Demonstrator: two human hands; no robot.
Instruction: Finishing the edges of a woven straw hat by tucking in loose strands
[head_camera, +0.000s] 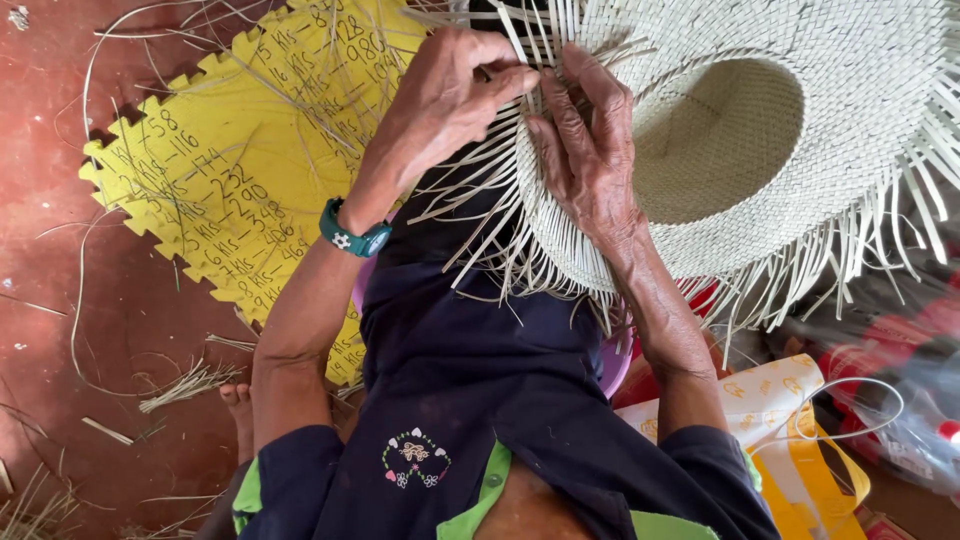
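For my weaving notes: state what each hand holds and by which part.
Both hold the woven straw hat at its unfinished brim edge: left hand pinches loose strands, right hand presses the weave.

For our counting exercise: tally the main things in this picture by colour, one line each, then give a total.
Cream: 1, the woven straw hat
Yellow: 2, the foam mat and the bag
Teal: 1, the wristband
Total: 4
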